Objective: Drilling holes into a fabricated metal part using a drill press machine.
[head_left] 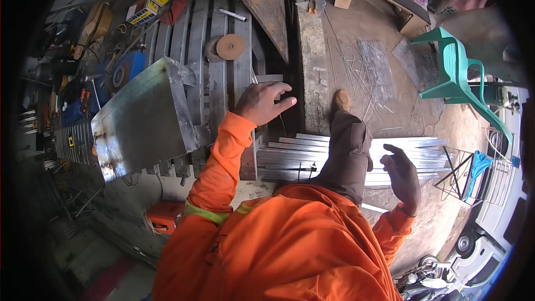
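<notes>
My left hand [264, 103] hangs over the right edge of a slatted metal workbench [196, 39], its fingers curved and apart with nothing in them. On the bench beside that arm stands a sheet-metal box or tray [142, 117] with dull grey sides. Farther back lies a round brown disc [230, 47], apparently an abrasive disc. Out to my right, my right hand [401, 175] is in the air with spread, bent fingers and no object in it. Beneath it, a stack of shiny metal strips [295, 153] lies on the floor and passes under my leg.
A green plastic chair [454, 72] stands at the far right. Thin rods and mesh panels [376, 69] lie on the floor ahead, next to a concrete ledge [314, 72]. Pliers [312, 4] rest at its far end. Boxes [142, 11] and tools crowd the bench's left side.
</notes>
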A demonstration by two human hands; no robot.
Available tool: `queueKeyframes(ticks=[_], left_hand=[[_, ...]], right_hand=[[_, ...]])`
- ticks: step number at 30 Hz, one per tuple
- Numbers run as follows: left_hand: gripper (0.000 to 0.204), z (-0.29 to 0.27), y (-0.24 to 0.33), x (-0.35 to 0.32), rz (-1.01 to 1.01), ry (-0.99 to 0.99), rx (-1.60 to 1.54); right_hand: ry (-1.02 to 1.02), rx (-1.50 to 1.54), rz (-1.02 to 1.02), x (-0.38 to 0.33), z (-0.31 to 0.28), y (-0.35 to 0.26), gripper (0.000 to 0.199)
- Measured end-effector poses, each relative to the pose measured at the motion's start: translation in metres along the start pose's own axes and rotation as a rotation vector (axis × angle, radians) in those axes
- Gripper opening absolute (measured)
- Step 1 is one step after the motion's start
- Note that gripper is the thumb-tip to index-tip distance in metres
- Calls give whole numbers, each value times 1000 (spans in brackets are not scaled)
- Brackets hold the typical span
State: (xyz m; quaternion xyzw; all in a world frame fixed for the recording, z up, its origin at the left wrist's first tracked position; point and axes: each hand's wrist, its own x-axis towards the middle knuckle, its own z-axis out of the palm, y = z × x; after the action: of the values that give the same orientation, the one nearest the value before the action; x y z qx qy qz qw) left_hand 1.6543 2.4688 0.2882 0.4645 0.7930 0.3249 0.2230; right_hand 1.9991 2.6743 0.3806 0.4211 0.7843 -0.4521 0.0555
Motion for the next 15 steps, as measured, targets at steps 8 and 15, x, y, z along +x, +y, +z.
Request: queueKeyframes(ticks=[8,15], left_hand=[[20,0,-74,76,31,94,123],[18,12,-72,93,17,60,371]], right_hand=[[7,177,-6,160,-33,13,32],[-56,157,-91,561,8,101,38]])
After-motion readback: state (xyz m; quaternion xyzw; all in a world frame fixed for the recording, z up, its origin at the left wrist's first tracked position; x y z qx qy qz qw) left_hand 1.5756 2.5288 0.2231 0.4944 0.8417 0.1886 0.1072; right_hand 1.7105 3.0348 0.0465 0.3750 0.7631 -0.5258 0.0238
